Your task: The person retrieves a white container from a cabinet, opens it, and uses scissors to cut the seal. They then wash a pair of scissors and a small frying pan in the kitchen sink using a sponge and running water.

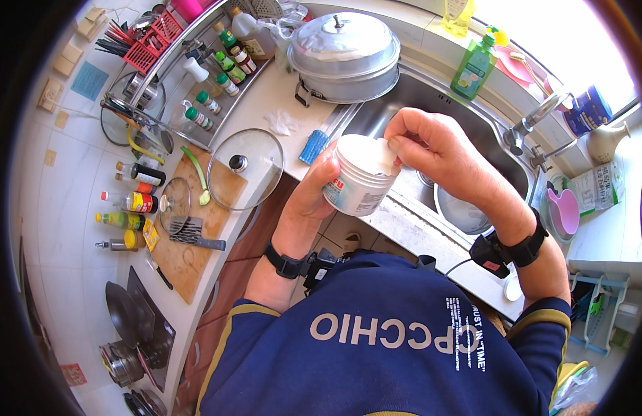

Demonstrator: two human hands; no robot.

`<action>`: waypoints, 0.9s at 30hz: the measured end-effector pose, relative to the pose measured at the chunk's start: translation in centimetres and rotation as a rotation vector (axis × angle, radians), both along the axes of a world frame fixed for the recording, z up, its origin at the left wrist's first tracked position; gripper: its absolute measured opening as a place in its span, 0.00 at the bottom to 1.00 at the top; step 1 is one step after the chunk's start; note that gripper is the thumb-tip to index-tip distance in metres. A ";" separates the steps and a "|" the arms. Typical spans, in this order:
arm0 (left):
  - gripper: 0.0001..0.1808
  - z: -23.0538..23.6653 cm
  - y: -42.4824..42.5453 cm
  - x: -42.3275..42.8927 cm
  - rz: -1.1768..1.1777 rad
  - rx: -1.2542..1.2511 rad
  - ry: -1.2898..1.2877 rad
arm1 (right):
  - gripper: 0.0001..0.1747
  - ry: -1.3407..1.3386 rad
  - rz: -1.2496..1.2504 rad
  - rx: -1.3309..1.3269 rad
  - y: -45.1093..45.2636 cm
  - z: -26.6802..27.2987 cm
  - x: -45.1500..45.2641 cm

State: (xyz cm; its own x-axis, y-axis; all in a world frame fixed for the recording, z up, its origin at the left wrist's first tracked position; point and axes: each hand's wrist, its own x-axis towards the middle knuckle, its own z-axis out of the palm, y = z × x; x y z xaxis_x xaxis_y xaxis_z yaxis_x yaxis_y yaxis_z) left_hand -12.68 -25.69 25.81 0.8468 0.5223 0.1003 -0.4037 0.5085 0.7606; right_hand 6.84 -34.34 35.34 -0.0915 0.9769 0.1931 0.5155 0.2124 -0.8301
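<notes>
My left hand [317,188] is wrapped around a white plastic jar [358,191] with a threaded neck and a printed label. Across the jar's mouth lies a white seal [363,151], or a white liner; which one I cannot tell. At the far right side of the rim, the thumb and fingers of my right hand [427,148] pinch the edge of this white layer. The jar is held up above the counter's front edge, in front of the sink [383,117]. A round white lid [513,287] rests on the counter by my right forearm.
A large lidded steamer pot [344,60] stands left of the faucet [529,122]. A blue scouring pad [315,147] lies near my left hand. To the left are a glass lid [264,171], a cutting board [196,275], a cleaver [188,233] and a knife [160,270]. A metal bowl [459,210] sits in the sink.
</notes>
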 end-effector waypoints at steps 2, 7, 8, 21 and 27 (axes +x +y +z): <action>0.44 -0.1 -0.1 0.0 0.019 -0.015 0.013 | 0.06 0.097 0.002 -0.040 0.0 0.1 0.0; 0.49 -0.2 0.3 -0.4 -0.004 0.007 0.036 | 0.07 0.088 -0.132 0.196 -0.7 0.0 -0.8; 0.51 -0.1 0.4 -0.5 0.000 0.059 0.066 | 0.07 0.079 -0.158 0.288 -1.0 -0.1 -1.0; 0.48 0.5 0.5 -1.0 0.083 0.049 0.058 | 0.06 -0.456 -0.029 0.489 -1.5 -0.5 -2.1; 0.49 0.4 0.4 -1.3 0.090 0.005 0.061 | 0.05 -0.645 0.000 0.408 -1.6 0.3 -2.5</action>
State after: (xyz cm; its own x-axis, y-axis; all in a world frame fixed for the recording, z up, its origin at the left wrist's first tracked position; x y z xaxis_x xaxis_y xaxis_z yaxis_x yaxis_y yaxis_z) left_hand -13.96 -25.27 26.18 0.8009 0.5965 0.0532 -0.4009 0.4680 0.7876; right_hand 4.34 -35.96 35.69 -0.3083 0.8398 0.4468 0.8720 0.4372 -0.2201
